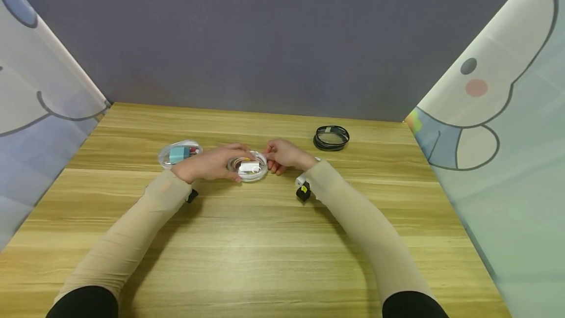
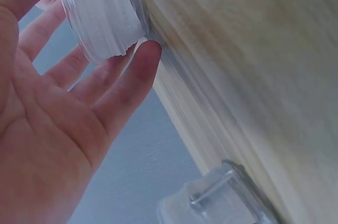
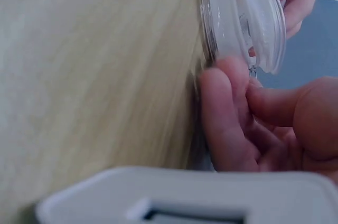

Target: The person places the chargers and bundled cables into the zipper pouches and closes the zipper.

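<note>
A round clear zip case [image 1: 258, 176] lies at the middle of the table, with a white charger plug [image 1: 249, 167] and a coiled cable inside. My left hand [image 1: 216, 161] grips the case from its left side, thumb at the near rim and fingers at the far rim. In the left wrist view the fingers [image 2: 127, 84] curve around the case wall [image 2: 103, 18]. At the right edge of the case my right hand [image 1: 284, 155] pinches a small zipper pull [image 3: 253, 70] between thumb and fingers; the fingertips mostly hide it.
Left of the left hand lies another clear case [image 1: 163, 153] holding a light blue plug [image 1: 178, 154]. A black round case [image 1: 331, 139] sits at the back right. Beside the right wrist is a small black item with a yellow mark [image 1: 303, 192]. A grey panel [image 1: 265, 38] stands behind the table.
</note>
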`<state>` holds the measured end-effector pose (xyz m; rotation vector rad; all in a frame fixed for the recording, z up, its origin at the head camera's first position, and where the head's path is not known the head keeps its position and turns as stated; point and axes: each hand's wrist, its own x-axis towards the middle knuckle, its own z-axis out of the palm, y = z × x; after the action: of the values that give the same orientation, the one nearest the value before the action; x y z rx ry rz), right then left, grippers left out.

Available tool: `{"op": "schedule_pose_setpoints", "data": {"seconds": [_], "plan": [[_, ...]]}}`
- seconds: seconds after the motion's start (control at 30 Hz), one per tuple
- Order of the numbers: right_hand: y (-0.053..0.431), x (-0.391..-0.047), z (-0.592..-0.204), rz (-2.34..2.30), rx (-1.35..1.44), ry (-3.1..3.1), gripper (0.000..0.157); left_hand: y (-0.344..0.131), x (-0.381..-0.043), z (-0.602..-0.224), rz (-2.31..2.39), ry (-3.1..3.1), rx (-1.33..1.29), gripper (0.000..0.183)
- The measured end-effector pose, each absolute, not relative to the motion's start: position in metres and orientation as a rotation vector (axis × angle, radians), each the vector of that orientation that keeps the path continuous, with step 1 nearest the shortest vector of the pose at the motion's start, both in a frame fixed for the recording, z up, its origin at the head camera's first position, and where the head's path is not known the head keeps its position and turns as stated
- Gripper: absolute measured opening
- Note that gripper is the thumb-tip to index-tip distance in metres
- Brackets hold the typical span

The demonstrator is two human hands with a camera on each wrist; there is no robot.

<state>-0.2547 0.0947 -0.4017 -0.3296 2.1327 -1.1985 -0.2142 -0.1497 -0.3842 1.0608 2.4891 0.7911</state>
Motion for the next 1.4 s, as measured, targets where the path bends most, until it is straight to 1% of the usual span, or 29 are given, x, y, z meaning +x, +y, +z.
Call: {"op": "schedule_pose_setpoints", "data": {"seconds": [0.2,0.37,0.5,0.77,1.13,1.4], "plan": [[0.097,-0.255,-0.401,-1.205,-0.325,2.053,0.014,-0.149,-0.214,-0.382,0.728,2.48,1.1,0.068],[0.097,-0.256,-0.402,-1.22,-0.347,2.034,0.013,-0.15,-0.215,-0.384,0.552,2.524,1.284,0.074],[0.098,-0.254,-0.402,-1.22,-0.36,2.029,0.014,-0.151,-0.214,-0.387,0.431,2.597,1.4,0.074],[0.102,-0.248,-0.401,-1.212,-0.369,2.026,0.015,-0.15,-0.21,-0.386,0.393,2.614,1.373,0.073],[0.105,-0.244,-0.399,-1.175,-0.378,2.036,0.015,-0.152,-0.208,-0.39,0.345,2.656,1.425,0.075],[0.109,-0.235,-0.395,-1.151,-0.401,2.056,0.018,-0.151,-0.208,-0.391,0.318,2.667,1.419,0.078]]}}
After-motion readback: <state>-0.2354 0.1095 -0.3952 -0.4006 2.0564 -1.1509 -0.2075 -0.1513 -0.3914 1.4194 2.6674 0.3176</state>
